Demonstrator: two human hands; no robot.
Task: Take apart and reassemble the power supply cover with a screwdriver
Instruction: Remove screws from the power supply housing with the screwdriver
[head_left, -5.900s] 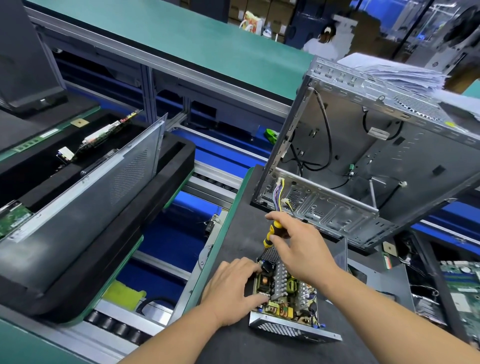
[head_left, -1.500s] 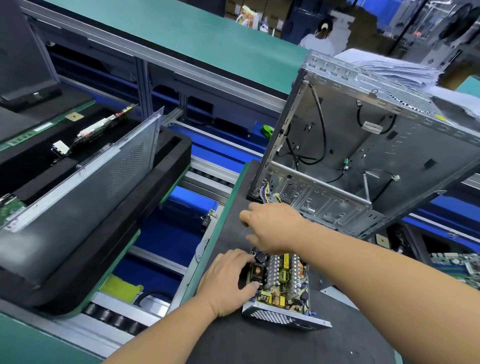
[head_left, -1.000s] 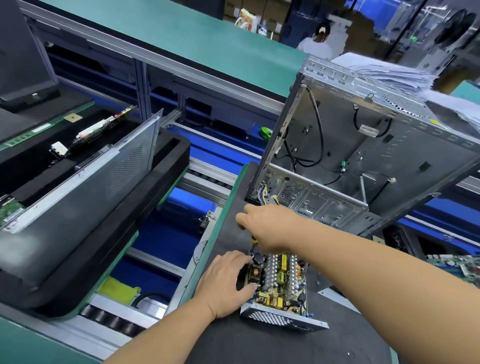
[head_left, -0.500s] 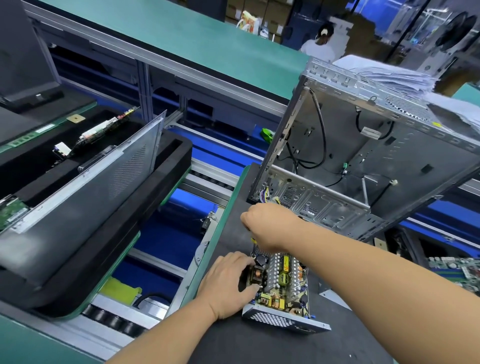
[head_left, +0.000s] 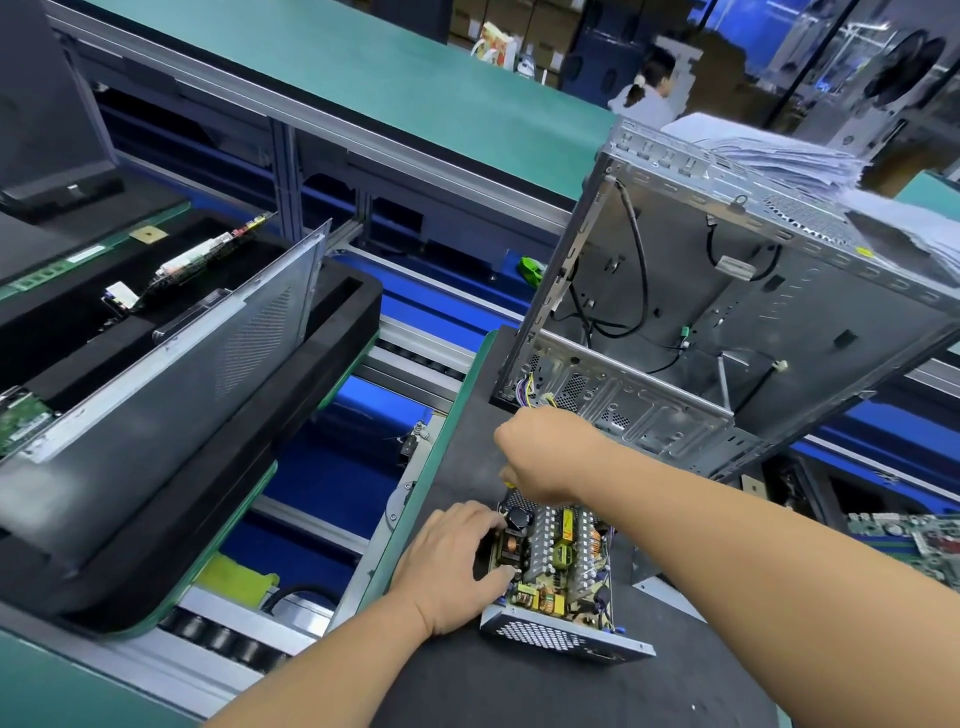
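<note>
From the head camera I saw the power supply (head_left: 558, 571) lying on the black mat (head_left: 519, 686) at about six o'clock in the view, its cover already off, so that the circuit board with its coils, capacitors and heat sinks lay bare to me. My left hand (head_left: 449, 564) rested on the unit's nine o'clock side, fingers curled over the edge and gripping it to keep it steady. My right hand (head_left: 545, 454) was fisted just past the unit's twelve o'clock end, knuckles toward me; only a sliver of yellow (head_left: 506, 479) showed beneath it, which I took for the screwdriver handle, held in a closed grip with the tip hidden from me. The open computer case (head_left: 727, 322) stood tilted at one o'clock, close behind that hand, with a bundle of coloured wires (head_left: 527, 392) at its near corner. A flat metal panel (head_left: 644, 569) lay at the unit's three o'clock side; I could not tell whether it was the cover. I judged the taking apart largely done, with work going on at the far end, and the whole reassembly still ahead.
</note>
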